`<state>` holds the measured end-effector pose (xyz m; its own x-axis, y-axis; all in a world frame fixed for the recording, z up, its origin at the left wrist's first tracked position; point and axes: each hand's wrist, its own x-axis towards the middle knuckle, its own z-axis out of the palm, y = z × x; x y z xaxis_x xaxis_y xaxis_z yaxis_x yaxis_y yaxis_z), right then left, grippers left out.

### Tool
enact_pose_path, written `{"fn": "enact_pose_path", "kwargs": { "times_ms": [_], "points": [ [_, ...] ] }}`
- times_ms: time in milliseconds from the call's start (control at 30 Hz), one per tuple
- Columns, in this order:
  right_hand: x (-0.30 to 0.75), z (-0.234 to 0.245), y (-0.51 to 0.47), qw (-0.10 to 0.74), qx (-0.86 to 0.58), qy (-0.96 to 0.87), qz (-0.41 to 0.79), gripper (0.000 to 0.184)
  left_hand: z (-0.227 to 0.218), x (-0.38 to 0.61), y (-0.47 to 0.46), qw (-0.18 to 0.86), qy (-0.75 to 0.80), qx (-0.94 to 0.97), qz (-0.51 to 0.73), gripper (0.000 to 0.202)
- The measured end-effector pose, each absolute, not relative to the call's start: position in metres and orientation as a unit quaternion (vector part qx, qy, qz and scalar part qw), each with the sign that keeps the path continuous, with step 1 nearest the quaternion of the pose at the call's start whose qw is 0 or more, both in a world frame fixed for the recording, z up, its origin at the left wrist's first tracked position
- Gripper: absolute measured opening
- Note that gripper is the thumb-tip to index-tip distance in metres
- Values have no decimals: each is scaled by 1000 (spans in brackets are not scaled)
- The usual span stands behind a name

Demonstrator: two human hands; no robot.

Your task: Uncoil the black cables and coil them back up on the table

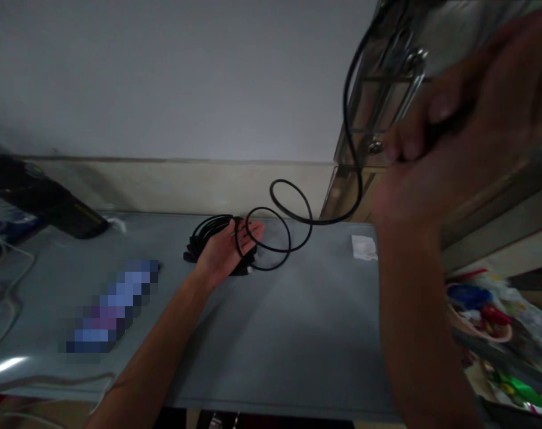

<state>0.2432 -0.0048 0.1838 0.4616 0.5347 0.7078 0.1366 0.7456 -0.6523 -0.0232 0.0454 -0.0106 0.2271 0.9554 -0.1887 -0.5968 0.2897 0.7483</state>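
Note:
A black cable (293, 229) runs in loops across the grey table (297, 322) and rises up to my right hand (458, 131), which is raised close to the camera, blurred, with fingers pinched on the cable's end. My left hand (228, 247) reaches out over the table, palm up with fingers spread. It rests on a coiled bundle of the black cable (208, 235), and one loop lies across its fingers.
A white scrap of paper (364, 247) lies on the table to the right. A black object (51, 205) sits at the far left, with white cords (6, 280) near it. A metal-framed cabinet (387, 89) stands at the right, coloured clutter (489, 310) below.

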Motion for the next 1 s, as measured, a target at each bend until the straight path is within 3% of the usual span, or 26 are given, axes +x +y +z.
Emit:
{"fn": "enact_pose_path", "kwargs": {
  "times_ms": [33, 100, 300, 367, 433, 533, 700, 833, 1000],
  "points": [
    [230, 184, -7, 803, -319, -495, 93, 20, -10, -20, 43, 744, 323, 283, 513, 30],
    [214, 181, -7, 760, -323, -557, 93, 16, -10, -15, 39, 759, 320, 297, 484, 31],
    [211, 146, 16, 222, -363, -857, 290, 16, -11, -17, 39, 781, 332, 297, 439, 38],
    [205, 131, 24, 33, -385, -873, 298, 19, -11, -18, 41, 776, 338, 292, 446, 33],
    [194, 117, 27, -73, -409, -871, 263, 22, -10, -19, 41, 772, 339, 298, 449, 28],
    [173, 103, 28, -98, -422, -882, 186, 21, -9, -17, 39, 773, 328, 323, 436, 26],
    [148, 94, 28, -168, -384, -894, 161, 8, -11, -16, 37, 769, 344, 323, 432, 17],
    [144, 95, 24, -173, -394, -884, 185, 11, -12, -17, 37, 764, 329, 298, 468, 4],
    [144, 101, 16, -132, -388, -882, 234, 19, 5, -28, 36, 772, 257, 284, 507, 9]
  ]
}}
